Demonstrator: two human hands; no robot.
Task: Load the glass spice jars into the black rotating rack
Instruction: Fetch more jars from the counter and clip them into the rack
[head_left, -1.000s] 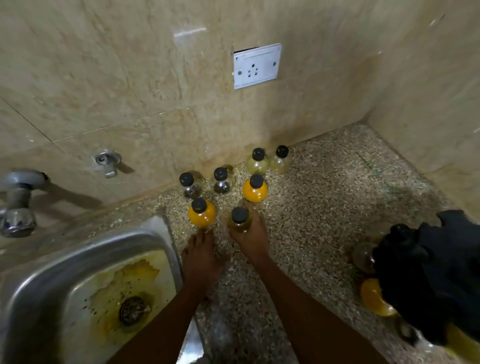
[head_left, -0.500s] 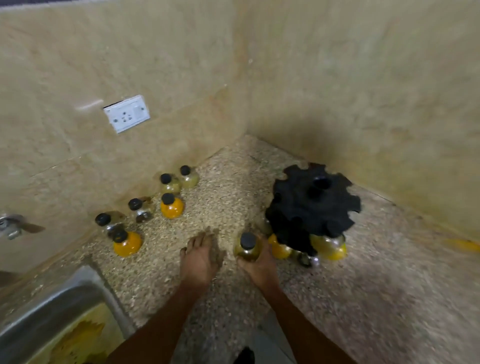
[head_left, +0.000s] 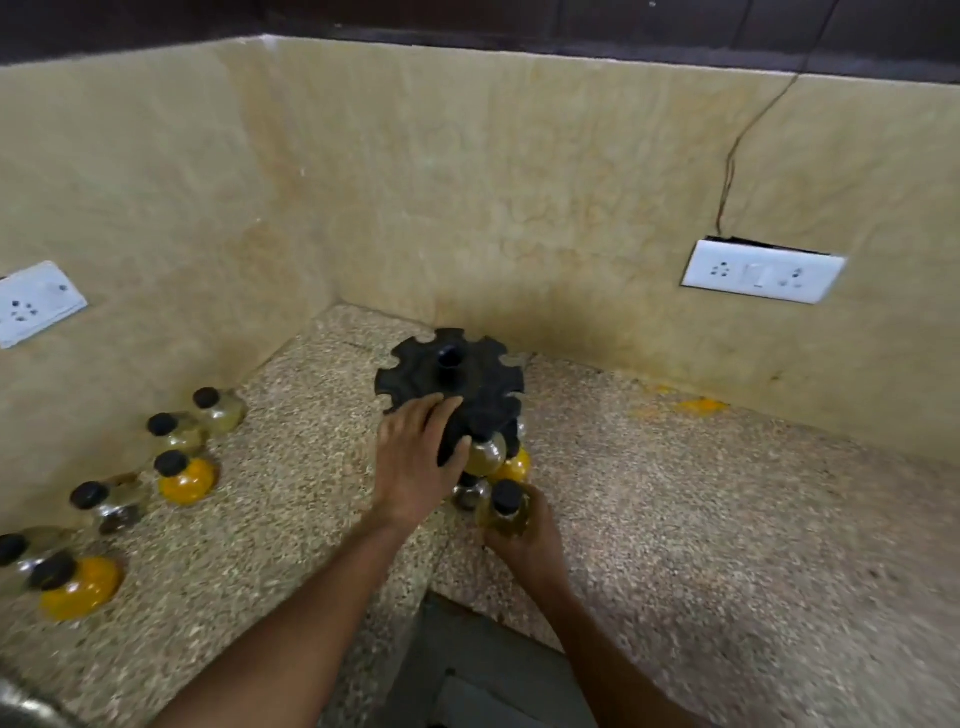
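Spice jar (head_left: 503, 512) w/ black cap and pale yellow-green contents sits in the right hand (head_left: 524, 535), fingers wrapped round its lower body, just in front of the black rotating rack (head_left: 451, 371). Looks like a small round-bellied glass jar w/ narrow neck. Prob. light but fragile and smooth, so a firm wrap round the belly is safest; the neck under the cap seems meant for the rack's edge notches, so keep that part free. Left hand (head_left: 415, 457) lies on the rack's top disc, fingers spread flat and thumb against the disc's rim, holding nothing, likely steadying or turning it. A few jars already hang low on the rack: a pale one (head_left: 485, 454), an orange one (head_left: 517, 465), a darker one (head_left: 467, 493) beneath, partly hidden. Six more wait on the tabletop (head_left: 675, 519) to the left, near the wall: two orange (head_left: 187, 478) (head_left: 78, 587), the rest clear or pale, e.g. (head_left: 221, 410). Top tier's notches look free. Glass on stone tabletop = chip risk if dropped.
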